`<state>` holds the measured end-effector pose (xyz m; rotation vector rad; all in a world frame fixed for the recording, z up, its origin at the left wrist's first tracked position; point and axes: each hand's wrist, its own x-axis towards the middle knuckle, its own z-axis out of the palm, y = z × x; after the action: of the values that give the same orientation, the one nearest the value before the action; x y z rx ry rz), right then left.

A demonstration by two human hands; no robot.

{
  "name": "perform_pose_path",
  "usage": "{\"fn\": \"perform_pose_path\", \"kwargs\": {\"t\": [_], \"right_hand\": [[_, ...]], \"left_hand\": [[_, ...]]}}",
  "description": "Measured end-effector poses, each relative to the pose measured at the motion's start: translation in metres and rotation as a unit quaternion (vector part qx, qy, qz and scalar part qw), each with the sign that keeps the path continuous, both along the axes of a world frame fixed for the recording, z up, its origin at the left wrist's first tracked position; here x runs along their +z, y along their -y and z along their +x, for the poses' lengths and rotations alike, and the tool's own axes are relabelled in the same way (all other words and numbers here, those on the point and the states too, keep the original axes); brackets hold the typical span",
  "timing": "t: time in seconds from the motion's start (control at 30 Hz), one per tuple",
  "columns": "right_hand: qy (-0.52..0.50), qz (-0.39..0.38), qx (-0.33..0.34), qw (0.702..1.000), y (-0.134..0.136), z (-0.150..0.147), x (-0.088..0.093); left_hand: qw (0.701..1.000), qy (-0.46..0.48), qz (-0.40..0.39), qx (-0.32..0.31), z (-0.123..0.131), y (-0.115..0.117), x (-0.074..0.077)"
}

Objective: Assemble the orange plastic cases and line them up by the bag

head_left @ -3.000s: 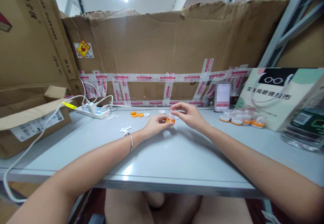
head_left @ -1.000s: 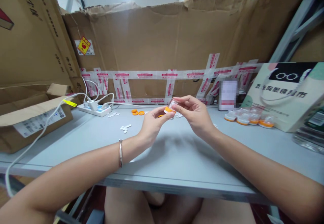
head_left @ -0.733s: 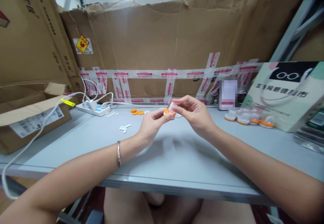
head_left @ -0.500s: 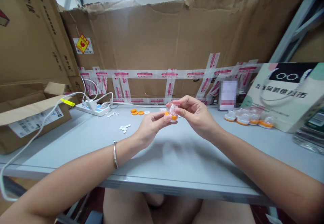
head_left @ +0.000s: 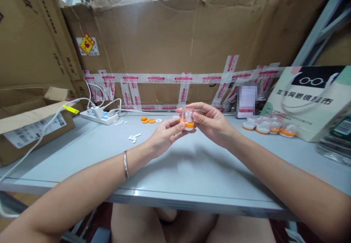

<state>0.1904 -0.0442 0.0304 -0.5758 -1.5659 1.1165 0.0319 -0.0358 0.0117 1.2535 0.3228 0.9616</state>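
Note:
Above the middle of the table I hold a small container with a clear top, an orange band and a white base (head_left: 188, 125). My left hand (head_left: 164, 137) is closed, its thumb and fingers pinching the orange band and base. From the other side my right hand (head_left: 214, 123) grips the clear top between thumb and fingers. Small white parts show through the clear plastic. Several similar clear-topped containers (head_left: 287, 131) stand in a group at the right. Orange rings (head_left: 148, 120) and small white discs (head_left: 134, 138) lie to the left of my hands.
A white power strip (head_left: 102, 119) with cables sits at the back left, beside an opened cardboard box (head_left: 35, 126). A large taped carton (head_left: 164, 34) walls off the back. A phone (head_left: 246, 102), a paper bag (head_left: 298, 104) and a clear bottle (head_left: 333, 144) are at the right.
My right fingers have shifted on the clear top, leaving more of it visible. The container now appears more upright between both hands, and the view has shifted slightly.

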Motion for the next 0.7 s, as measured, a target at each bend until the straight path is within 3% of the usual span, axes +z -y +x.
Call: {"fn": "perform_pose_path", "kwargs": {"t": [0.2, 0.43, 0.7], "right_hand": [[-0.01, 0.011, -0.063, 0.998, 0.0, -0.002, -0.001], [-0.027, 0.015, -0.057, 0.998, 0.005, -0.006, 0.001], [-0.053, 0.021, -0.151, 0.987, 0.005, -0.019, -0.012]], "left_hand": [[1.0, -0.015, 0.015, 0.008, 0.001, 0.001, -0.001], [0.999, -0.016, 0.045, 0.019, 0.0, 0.004, 0.002], [0.985, -0.084, 0.089, 0.125, 0.002, 0.004, 0.0]]}}
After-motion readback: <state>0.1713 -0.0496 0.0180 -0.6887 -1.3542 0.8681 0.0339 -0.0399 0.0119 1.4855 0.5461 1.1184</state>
